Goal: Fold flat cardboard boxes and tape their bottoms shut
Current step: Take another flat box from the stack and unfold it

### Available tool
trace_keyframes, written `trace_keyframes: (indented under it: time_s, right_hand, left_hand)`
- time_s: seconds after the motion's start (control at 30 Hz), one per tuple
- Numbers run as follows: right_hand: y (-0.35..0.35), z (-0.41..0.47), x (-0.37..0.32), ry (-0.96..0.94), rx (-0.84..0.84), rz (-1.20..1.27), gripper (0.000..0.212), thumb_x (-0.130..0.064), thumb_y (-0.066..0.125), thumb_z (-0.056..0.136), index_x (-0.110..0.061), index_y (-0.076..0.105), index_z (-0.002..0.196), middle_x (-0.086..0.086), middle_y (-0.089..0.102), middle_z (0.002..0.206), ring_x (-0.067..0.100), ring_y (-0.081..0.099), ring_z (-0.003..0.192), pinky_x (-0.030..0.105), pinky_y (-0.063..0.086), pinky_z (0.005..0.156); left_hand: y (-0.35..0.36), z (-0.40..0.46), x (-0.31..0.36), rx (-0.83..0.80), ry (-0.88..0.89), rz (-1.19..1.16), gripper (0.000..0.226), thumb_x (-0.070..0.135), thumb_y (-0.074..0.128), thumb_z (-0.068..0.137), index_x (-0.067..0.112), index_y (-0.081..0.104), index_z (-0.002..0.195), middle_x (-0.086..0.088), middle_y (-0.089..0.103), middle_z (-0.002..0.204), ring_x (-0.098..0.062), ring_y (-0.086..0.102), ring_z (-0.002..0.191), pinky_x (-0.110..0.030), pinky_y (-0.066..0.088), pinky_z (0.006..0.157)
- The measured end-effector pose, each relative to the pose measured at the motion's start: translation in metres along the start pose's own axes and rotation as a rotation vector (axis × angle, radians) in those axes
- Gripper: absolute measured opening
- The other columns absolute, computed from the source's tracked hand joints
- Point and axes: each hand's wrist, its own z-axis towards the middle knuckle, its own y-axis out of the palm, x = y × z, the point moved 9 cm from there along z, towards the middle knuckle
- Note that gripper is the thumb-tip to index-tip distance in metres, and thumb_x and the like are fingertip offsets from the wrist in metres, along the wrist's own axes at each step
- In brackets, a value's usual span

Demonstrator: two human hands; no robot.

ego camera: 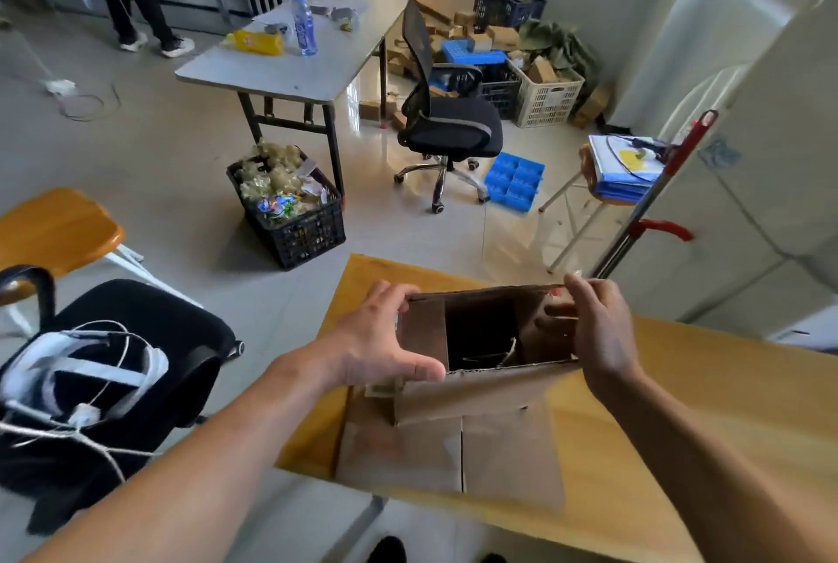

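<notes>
A brown cardboard box (476, 399) stands opened up on the wooden table (707, 417) in front of me, its top open and its inside dark. My left hand (385, 340) holds the box's left end, fingers over the far edge and thumb on the near edge. On the right end, my right hand (598, 331) grips the wall, with the fingers reaching inside the box. The near flaps (453, 449) hang down flat on the table toward me.
A black office chair (149, 363) with a white headset and cords stands at my left. On the floor ahead are a black crate (299, 231) of packets, a grey folding table (290, 63), another chair and a blue tray. A red-handled mop (653, 199) leans at the right. A person stands far left.
</notes>
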Motion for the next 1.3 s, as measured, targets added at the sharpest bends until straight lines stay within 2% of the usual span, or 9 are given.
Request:
trace_keyframes:
  time_s: [0.13,0.27,0.37,0.47,0.67,0.77,0.93,1.1,1.3]
  right_hand:
    - [-0.015,-0.001,0.007,-0.054,0.239,-0.254,0.042,-0.058,0.043,0.096,-0.020,0.061,0.103,0.000,0.062,0.095,0.022,0.058,0.089,0.041,0.046,0.079]
    - [-0.005,-0.004,0.038,-0.021,0.171,-0.427,0.039,-0.046,0.043,0.101,-0.021,0.066,0.084,-0.004,0.062,0.088,0.018,0.054,0.084,0.038,0.042,0.081]
    - [-0.010,-0.001,0.056,0.027,0.121,-0.456,0.034,-0.042,0.049,0.100,-0.024,0.068,0.078,-0.003,0.066,0.085,0.014,0.058,0.080,0.032,0.044,0.071]
    - [-0.018,0.004,0.069,0.089,0.110,-0.425,0.044,-0.046,0.047,0.100,-0.016,0.070,0.078,0.001,0.067,0.080,0.022,0.060,0.081,0.038,0.044,0.074]
    - [-0.005,-0.009,0.079,0.110,0.003,-0.361,0.041,-0.050,0.035,0.102,-0.024,0.063,0.088,-0.003,0.061,0.088,0.016,0.055,0.085,0.035,0.042,0.075]
    - [-0.029,-0.018,0.060,0.000,0.071,-0.408,0.046,-0.053,0.028,0.101,-0.023,0.064,0.099,-0.003,0.064,0.096,0.017,0.057,0.090,0.038,0.045,0.080]
    - [-0.152,-0.033,0.024,-0.072,0.448,-0.460,0.047,-0.057,0.024,0.101,-0.025,0.058,0.097,-0.003,0.062,0.094,0.021,0.055,0.089,0.034,0.038,0.076]
    - [-0.332,-0.086,0.018,-0.060,0.674,-0.333,0.048,-0.059,0.026,0.101,-0.025,0.055,0.084,0.000,0.062,0.089,0.021,0.056,0.084,0.036,0.038,0.075]
    - [-0.542,-0.198,0.032,0.024,0.913,-0.417,0.053,-0.058,0.032,0.100,-0.018,0.054,0.073,0.004,0.064,0.084,0.027,0.059,0.084,0.040,0.042,0.070]
  left_hand:
    - [-0.009,0.002,-0.001,0.222,0.117,-0.011,0.062,0.063,0.073,0.056,0.034,0.055,0.107,0.011,0.044,0.107,-0.009,0.051,0.100,-0.024,0.044,0.082]
    - [-0.005,-0.008,0.011,0.466,0.296,0.011,0.036,0.020,0.089,0.064,0.012,0.063,0.088,-0.001,0.056,0.101,-0.023,0.060,0.090,-0.034,0.052,0.076]
    - [0.005,-0.011,0.012,0.480,0.360,-0.076,0.049,0.048,0.082,0.070,0.007,0.065,0.091,0.001,0.061,0.102,-0.018,0.061,0.096,-0.033,0.051,0.083]
    - [0.036,-0.003,0.000,0.214,0.181,-0.386,0.072,0.088,0.047,0.069,0.028,0.065,0.105,0.022,0.052,0.121,0.010,0.045,0.118,-0.011,0.032,0.097]
    - [0.063,-0.011,-0.013,0.506,-0.145,-0.545,0.036,0.049,0.048,0.083,0.019,0.056,0.102,0.003,0.057,0.088,-0.020,0.054,0.085,-0.028,0.041,0.071]
    - [0.070,-0.011,0.003,0.488,-0.166,-0.708,0.035,0.059,0.051,0.080,0.028,0.060,0.092,0.001,0.061,0.086,-0.023,0.057,0.087,-0.036,0.045,0.075]
    - [0.098,0.003,0.135,0.315,0.180,-0.648,0.063,0.085,0.046,0.073,0.036,0.053,0.111,0.000,0.053,0.096,-0.014,0.051,0.089,-0.024,0.042,0.081]
    - [0.183,0.004,0.298,0.381,0.470,-0.347,0.037,0.049,0.048,0.092,0.022,0.050,0.117,-0.010,0.054,0.102,-0.027,0.054,0.093,-0.031,0.045,0.078]
    - [0.319,0.009,0.459,0.312,0.563,-0.502,0.013,0.031,0.050,0.091,0.019,0.055,0.095,0.019,0.053,0.080,0.017,0.052,0.075,-0.003,0.036,0.063]
